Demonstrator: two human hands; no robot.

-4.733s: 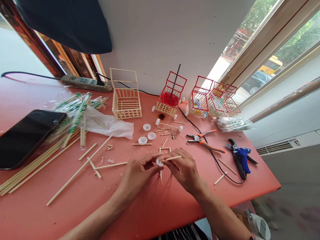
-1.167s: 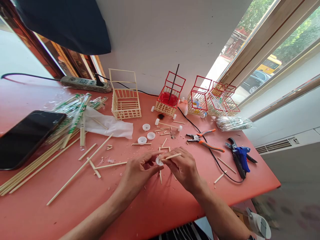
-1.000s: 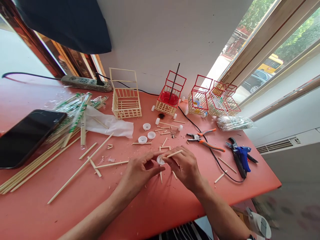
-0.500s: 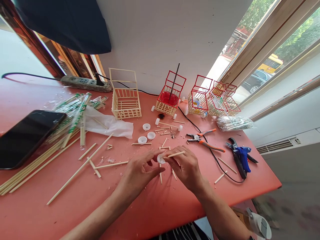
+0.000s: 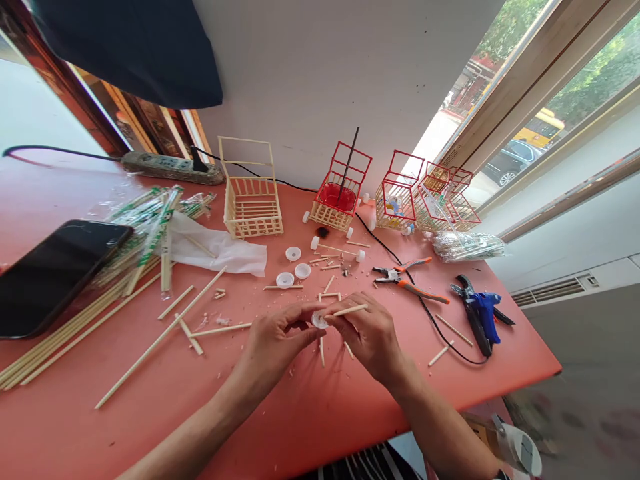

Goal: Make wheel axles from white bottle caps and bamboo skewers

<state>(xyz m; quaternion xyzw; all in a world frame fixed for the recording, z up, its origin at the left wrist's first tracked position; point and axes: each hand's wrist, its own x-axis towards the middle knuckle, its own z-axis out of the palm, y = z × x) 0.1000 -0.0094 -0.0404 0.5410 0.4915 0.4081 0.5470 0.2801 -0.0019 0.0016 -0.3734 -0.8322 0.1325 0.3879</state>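
Observation:
Between the thumb and fingers of my left hand is a white bottle cap, its hollow side facing me. My right hand pinches a short wooden stick close beside the cap. The right fingertips hide the stick's near end, so I cannot tell whether it touches the cap. Below both hands lie short cut sticks. Farther back are loose white caps and a stick axle with a white cap on each end.
Pliers and a blue glue gun lie right, with a black cord. Stick-built carts line the wall. At left are a phone, long sticks, wrapped chopsticks and a power strip.
My left thumb and fingers have closed in on the cap, which has shifted slightly left. The stick in my right hand has moved slightly left too.

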